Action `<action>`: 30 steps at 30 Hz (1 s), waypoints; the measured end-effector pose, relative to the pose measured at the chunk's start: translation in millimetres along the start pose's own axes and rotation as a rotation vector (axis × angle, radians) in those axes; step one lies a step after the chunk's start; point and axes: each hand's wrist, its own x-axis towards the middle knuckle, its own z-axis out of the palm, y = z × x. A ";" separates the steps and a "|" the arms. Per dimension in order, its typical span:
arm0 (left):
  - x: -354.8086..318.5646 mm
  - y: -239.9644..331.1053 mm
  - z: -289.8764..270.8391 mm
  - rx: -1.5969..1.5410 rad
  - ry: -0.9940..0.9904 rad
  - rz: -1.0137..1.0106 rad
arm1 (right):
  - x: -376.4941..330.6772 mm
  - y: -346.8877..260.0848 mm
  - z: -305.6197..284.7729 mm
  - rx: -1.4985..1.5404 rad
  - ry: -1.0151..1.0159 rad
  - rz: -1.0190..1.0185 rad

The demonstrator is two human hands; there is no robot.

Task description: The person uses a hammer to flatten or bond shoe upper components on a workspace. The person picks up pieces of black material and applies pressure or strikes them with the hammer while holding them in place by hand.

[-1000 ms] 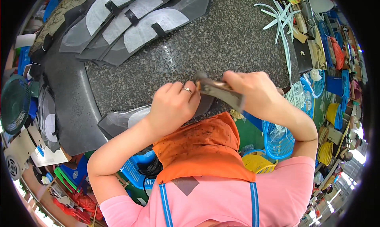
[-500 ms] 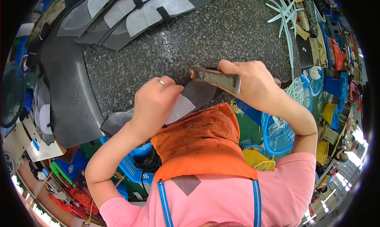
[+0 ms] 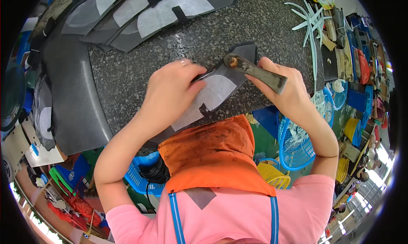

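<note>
My right hand (image 3: 289,86) grips a hammer by its handle, which is mostly hidden behind the fingers. The worn metal hammer head (image 3: 257,72) has a round face at one end and a flared tail at the other. Beneath it, a dark grey sheet piece (image 3: 244,80) with a whitish rounded patch (image 3: 219,89) and a small black tab (image 3: 205,111) lies slantwise at the table's near edge. My left hand (image 3: 172,89) pinches the upper edge of this piece, thumb against fingers. Whether the hammer touches the piece cannot be told.
Similar dark pieces with white patches (image 3: 170,14) overlap at the back left of the speckled stone table (image 3: 140,69). A black sheet (image 3: 76,95) covers its left side. Pale strips (image 3: 314,27) lie at the right edge. Blue baskets (image 3: 293,146) and a yellow basket (image 3: 272,174) stand below.
The sheet piece has turned and shifted up and right, showing more of its white patch and the black tab. The hammer and right hand have moved right; my left hand has moved slightly right.
</note>
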 end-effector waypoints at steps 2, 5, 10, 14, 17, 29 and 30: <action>-11.9 -0.4 13.7 0.146 0.075 0.126 | -1.2 -0.7 -3.4 0.069 0.013 0.010; -17.1 6.2 20.0 0.426 0.145 0.307 | 7.4 -7.4 -13.5 0.135 -0.075 0.017; -16.7 -3.3 11.0 0.175 0.080 0.129 | 13.2 -4.4 0.0 -0.014 -0.081 -0.212; -6.2 2.1 17.0 0.266 0.137 0.252 | 5.0 -2.3 7.6 0.043 -0.019 -0.204; 13.1 3.7 20.0 0.397 0.169 0.371 | 5.7 -6.5 -12.9 0.100 -0.057 -0.011; -11.4 -4.7 11.2 0.187 0.103 0.142 | 16.1 -11.6 -8.0 0.134 -0.136 -0.092; -12.0 -5.0 11.0 0.185 0.106 0.143 | 17.9 -13.0 -6.4 0.127 -0.058 -0.169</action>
